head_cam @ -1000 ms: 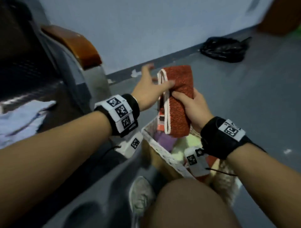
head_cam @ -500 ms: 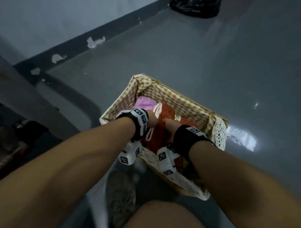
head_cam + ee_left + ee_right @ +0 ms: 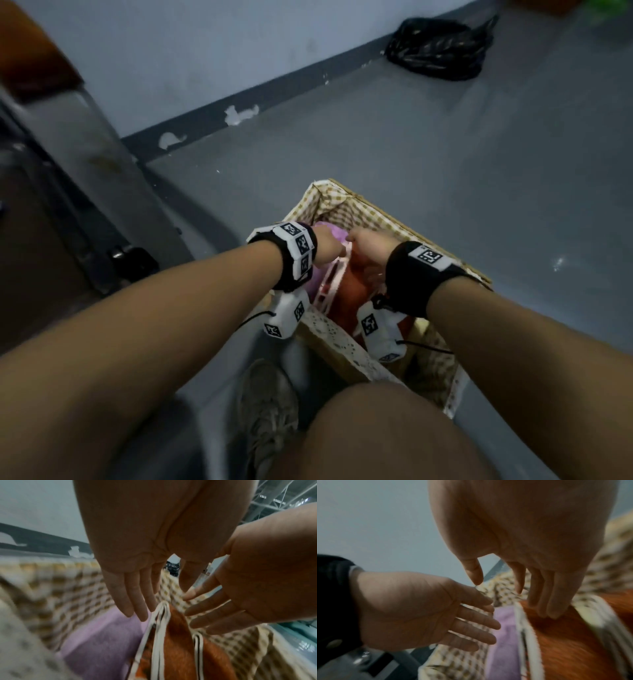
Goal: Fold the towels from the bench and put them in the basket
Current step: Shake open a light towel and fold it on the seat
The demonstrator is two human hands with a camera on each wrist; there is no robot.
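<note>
The folded orange-red towel with the cream edge is set on its side in the woven basket with the checked cloth lining, near the middle, with the soft folded purple towel just beside it on the left wall's side. The basket is stood on the grey floor.

A few things could go wrong, it is judged. The towel is stood on a thin edge, so it could be tipped over or fall open once the hands are lifted away. The cream edge could be caught by a finger and pulled up with it, and the fold would be lost. The purple towel could be pushed out of shape if the orange one is pressed too hard against it.

The left hand is held flat with its fingers straight and close together; the tips are seen at the cream edge, touching or nearly so. The right hand is let loose too, with its fingers straight and laid on top of the orange towel. Nothing is gripped by either hand
</note>
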